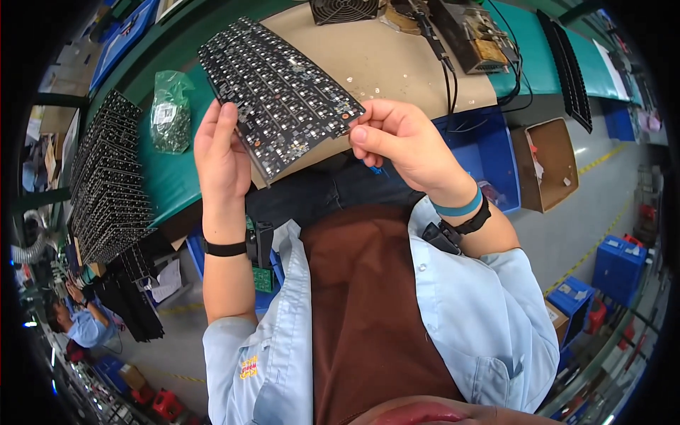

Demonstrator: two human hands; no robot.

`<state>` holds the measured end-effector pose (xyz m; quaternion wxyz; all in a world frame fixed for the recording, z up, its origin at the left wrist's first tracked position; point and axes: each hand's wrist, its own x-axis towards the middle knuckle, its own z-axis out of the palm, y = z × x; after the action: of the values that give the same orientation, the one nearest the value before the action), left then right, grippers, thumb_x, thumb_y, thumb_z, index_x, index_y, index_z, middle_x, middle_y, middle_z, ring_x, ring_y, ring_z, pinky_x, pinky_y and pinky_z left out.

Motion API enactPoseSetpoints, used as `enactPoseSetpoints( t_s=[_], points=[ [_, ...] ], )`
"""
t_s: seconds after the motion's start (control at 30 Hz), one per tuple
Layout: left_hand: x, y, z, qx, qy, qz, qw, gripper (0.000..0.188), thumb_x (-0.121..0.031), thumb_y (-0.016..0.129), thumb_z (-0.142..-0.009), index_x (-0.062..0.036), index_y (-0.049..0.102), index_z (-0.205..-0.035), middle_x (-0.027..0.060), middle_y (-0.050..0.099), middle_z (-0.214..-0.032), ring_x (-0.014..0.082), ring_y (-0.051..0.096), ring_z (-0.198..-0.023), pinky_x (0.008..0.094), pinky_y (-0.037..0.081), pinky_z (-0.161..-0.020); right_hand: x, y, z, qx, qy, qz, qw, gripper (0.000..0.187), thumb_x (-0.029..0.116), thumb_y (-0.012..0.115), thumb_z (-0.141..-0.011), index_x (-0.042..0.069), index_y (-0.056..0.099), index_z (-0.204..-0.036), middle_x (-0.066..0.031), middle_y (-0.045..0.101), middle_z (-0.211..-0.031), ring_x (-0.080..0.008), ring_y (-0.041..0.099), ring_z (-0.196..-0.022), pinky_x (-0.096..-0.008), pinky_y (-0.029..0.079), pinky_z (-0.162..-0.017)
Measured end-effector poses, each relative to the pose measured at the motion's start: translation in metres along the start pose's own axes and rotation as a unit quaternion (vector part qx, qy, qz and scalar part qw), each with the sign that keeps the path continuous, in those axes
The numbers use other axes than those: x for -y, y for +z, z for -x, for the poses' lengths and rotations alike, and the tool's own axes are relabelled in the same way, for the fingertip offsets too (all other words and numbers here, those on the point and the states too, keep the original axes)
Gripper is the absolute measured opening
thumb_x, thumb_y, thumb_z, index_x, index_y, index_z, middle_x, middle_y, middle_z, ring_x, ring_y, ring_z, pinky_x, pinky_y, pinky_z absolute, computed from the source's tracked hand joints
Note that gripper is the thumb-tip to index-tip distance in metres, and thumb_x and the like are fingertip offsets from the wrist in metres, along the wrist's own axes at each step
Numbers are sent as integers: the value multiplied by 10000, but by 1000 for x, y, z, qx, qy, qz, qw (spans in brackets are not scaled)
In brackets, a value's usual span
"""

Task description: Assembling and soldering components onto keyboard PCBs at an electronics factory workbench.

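Observation:
A large black circuit board (280, 88), covered with rows of small white components, is held up over the near edge of the bench. My left hand (223, 145) grips its left edge, thumb on the upper face and fingers behind. At the board's right corner, my right hand (393, 138) pinches the edge between thumb and bent fingers. The board is tilted, its far end reaching over the bench. Just below my right fingers shows a small bit of blue (375, 169), too small to name.
A tall stack of similar black boards (113, 180) stands at left, beside a clear bag of small parts (172, 117). Brown paper (312, 35) covers the green bench. A soldering fixture with cables (471, 35) sits at back right. A blue bin (489, 152) and a cardboard box (549, 163) lie right.

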<state>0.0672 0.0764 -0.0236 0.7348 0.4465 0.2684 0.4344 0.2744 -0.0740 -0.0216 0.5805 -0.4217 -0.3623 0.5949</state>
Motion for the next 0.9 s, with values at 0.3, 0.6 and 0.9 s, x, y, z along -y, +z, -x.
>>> enactPoseSetpoints(
  t_s=[0.3, 0.6, 0.9],
  points=[
    [27, -40, -20, 31, -64, -45, 996, 318, -146, 548, -989, 23, 529, -1258, 76, 655, -1133, 142, 634, -1012, 298, 526, -874, -28, -20, -5, -12, 91, -62, 994, 160, 177, 597, -972, 25, 636, -1004, 5, 599, -756, -61, 530, -638, -195, 423, -569],
    [32, -41, -4, -36, -51, -144, 988, 475, -118, 622, -944, 66, 442, -1343, 128, 569, -1251, 148, 618, -1018, 299, 529, -871, -50, -21, -7, -46, 124, -22, 991, 175, 185, 585, -979, 24, 646, -948, 10, 600, -724, -59, 524, -614, -192, 425, -553],
    [24, -52, 34, -4, 9, -339, 941, 606, -25, 676, -876, 46, 388, -1404, 179, 519, -1281, 159, 610, -1019, 292, 547, -836, -63, -16, 1, -46, 143, 47, 988, 172, 178, 572, -981, 32, 660, -959, 17, 606, -723, -44, 532, -604, -182, 426, -549]
  ],
)
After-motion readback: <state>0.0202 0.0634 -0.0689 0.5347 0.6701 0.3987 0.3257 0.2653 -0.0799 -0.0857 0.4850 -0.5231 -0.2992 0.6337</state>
